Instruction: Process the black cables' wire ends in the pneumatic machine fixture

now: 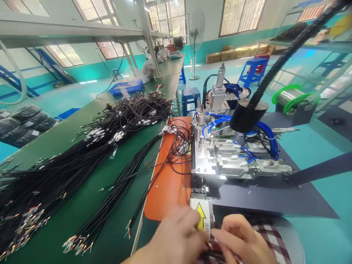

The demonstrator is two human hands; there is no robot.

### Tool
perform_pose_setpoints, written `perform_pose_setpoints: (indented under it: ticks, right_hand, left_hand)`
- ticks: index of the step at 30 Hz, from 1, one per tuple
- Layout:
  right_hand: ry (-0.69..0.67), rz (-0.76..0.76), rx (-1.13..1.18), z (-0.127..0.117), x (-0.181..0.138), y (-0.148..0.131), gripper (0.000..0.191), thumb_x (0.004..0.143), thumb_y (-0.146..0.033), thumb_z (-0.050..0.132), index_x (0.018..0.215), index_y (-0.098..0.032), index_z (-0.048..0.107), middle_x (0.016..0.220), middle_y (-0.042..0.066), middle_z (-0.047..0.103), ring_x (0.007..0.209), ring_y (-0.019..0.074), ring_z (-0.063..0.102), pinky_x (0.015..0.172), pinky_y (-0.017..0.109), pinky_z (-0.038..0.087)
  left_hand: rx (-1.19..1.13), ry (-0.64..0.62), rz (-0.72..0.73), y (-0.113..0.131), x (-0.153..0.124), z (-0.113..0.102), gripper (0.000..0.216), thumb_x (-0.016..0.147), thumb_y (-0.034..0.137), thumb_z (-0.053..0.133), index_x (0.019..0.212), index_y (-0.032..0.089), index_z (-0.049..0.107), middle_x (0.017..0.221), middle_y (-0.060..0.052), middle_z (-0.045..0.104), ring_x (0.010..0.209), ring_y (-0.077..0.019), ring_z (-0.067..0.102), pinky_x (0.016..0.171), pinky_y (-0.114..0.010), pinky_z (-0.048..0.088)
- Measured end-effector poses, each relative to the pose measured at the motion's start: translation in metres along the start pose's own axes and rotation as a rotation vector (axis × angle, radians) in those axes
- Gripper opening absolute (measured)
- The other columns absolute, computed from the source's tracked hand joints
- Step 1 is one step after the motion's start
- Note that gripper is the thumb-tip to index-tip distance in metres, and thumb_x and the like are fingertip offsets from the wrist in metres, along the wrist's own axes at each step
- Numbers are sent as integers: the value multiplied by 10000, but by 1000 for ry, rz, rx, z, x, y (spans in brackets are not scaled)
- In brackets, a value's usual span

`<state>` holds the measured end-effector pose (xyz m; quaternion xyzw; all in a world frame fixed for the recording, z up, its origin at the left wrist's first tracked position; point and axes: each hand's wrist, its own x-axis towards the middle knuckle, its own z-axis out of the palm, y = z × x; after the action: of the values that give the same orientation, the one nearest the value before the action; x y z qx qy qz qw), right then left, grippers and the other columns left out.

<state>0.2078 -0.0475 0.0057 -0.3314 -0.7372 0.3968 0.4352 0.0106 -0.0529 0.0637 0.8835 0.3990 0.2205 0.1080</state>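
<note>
Although the near hands are blurred, we see dark cable (213,253) at the near edge, between the left hand (178,234) and the right hand (242,238). The right grip seems to pinch it between thumb and fingers; the left fingers curl inward, but we cannot tell whether they press on anything. We judge the cable light, springy and smooth, best held on its jacket close to the end, since fine wire ends would bend easily. To the left, a small cable bundle (129,172) and a larger cable heap (82,167) lie on the green worktop (118,231). Loose cable over the orange board (170,190) could snag. Just beyond the hands, an arrow-marked plate (202,214) before the metal machine (233,167) limits room.
</note>
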Motion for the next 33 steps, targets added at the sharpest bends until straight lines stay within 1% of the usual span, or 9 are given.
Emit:
perform_pose_setpoints:
  ticks: [2,4,6,9,12,15,20,26,33]
  right_hand:
    - [-1,105,118,4,6,-8,226,733,-188,682,903,-328,735,675,18,622,492,146,538,468,263,488]
    - [117,275,232,11,11,-13,119,755,-283,696,874,-279,696,687,17,607,518,148,532,497,273,490]
    - [235,434,341,16,15,-13,149,787,-368,673,859,-240,647,685,11,595,527,144,527,503,274,478]
    - [232,556,441,22,21,-9,230,828,-424,625,779,-200,608,642,-6,575,500,117,488,491,252,438]
    - [188,569,436,23,23,-4,210,832,-382,636,766,-184,612,662,-8,580,538,111,495,527,244,430]
    - [214,593,444,21,21,1,158,828,-336,652,807,-183,618,707,-5,595,558,110,498,534,238,421]
    - [268,651,534,12,25,2,203,830,-388,644,878,-191,619,737,-1,624,537,98,492,535,233,415]
    - [251,646,619,10,38,-1,255,814,-435,650,802,-183,617,652,-24,580,513,92,462,521,225,395]
    - [253,680,765,14,38,5,259,801,-407,680,754,-173,580,609,-41,526,509,82,422,507,211,335]
  left_hand:
    - [146,45,-42,-4,2,-7,353,945,132,313,710,178,573,628,-24,546,562,-149,483,521,-263,365]
    - [245,29,-88,-8,0,-9,340,930,109,313,711,173,565,606,-17,544,538,-155,474,511,-275,355]
    - [259,-19,-137,-12,-4,-6,297,909,112,353,705,180,558,602,-11,545,531,-160,475,519,-282,361]
    - [87,-50,-230,-15,-9,2,185,887,162,423,787,194,575,680,-22,578,618,-173,523,584,-282,405]
    - [-261,-125,-352,-15,-4,7,135,898,226,440,953,208,563,763,-22,601,670,-167,537,582,-255,409]
    - [-612,-228,-523,-16,7,9,137,927,285,423,925,212,540,713,11,573,607,-132,495,523,-218,362]
    - [-988,-163,-720,-24,18,15,224,915,369,481,889,170,579,663,16,565,496,-81,408,461,-197,308]
    - [-1259,-149,-759,-27,25,23,237,917,364,484,896,148,576,595,27,560,416,-41,289,397,-173,204]
    - [-1372,-116,-741,-26,27,26,301,916,333,502,1166,165,499,569,57,524,434,-42,284,413,-158,202]
